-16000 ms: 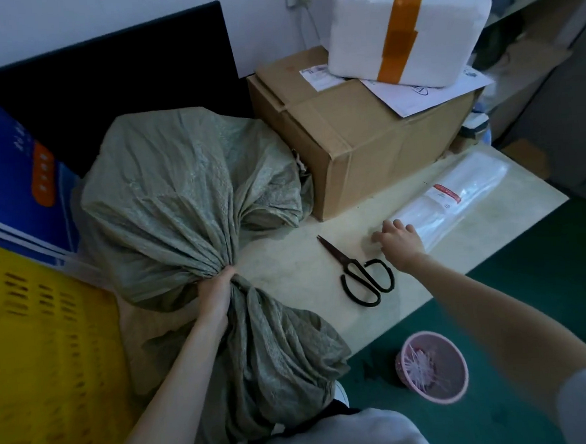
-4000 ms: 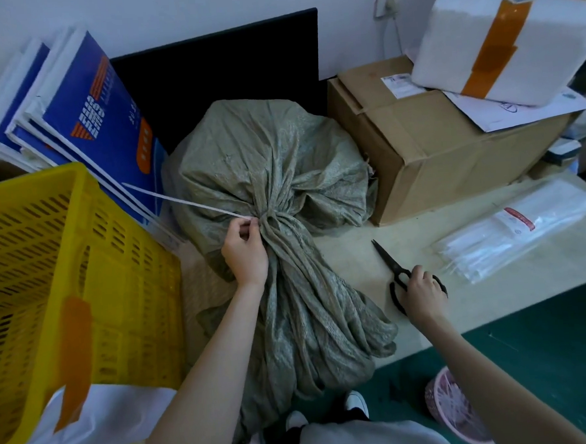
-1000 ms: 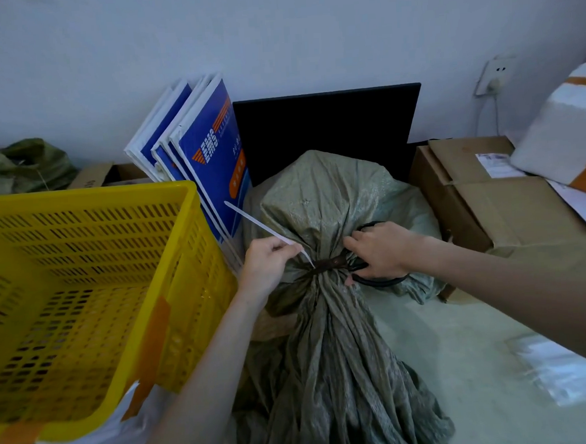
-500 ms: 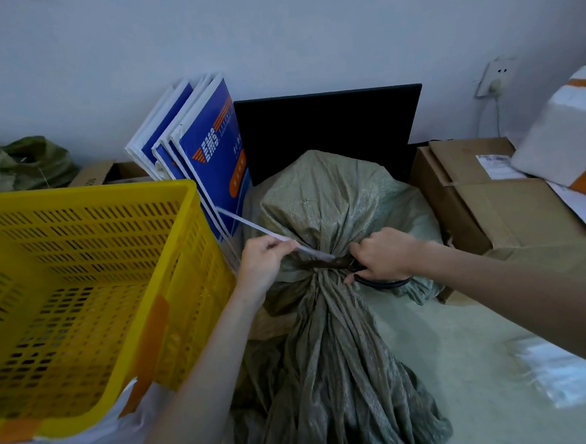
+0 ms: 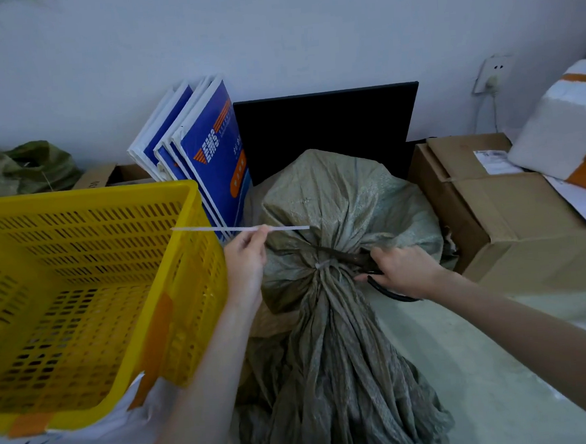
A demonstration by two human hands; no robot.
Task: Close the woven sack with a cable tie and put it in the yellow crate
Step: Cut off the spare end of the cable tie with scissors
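The grey-green woven sack point(image 5: 335, 202) lies on the table, its neck gathered and bound by a white cable tie point(image 5: 323, 264). My left hand point(image 5: 246, 262) pinches a long white strip of cable tie tail point(image 5: 216, 229), held level over the crate's corner. The strip's right end stands clear above the bound neck. My right hand point(image 5: 401, 270) grips black scissors point(image 5: 388, 293), whose blades lie across the neck right beside the tie. The yellow crate point(image 5: 77, 197) stands to the left, slotted, with nothing in it.
Blue-and-white mail envelopes point(image 5: 212, 165) and a black panel point(image 5: 326, 123) lean on the wall behind the sack. A cardboard box point(image 5: 489, 203) with a taped white foam box point(image 5: 570, 119) on it stands at the right. Another green sack point(image 5: 17, 166) lies back left.
The tie tail ran slanting from my left hand to the neck; now it is level and separate from the neck. My left hand moved slightly left. The scissors stay at the neck.
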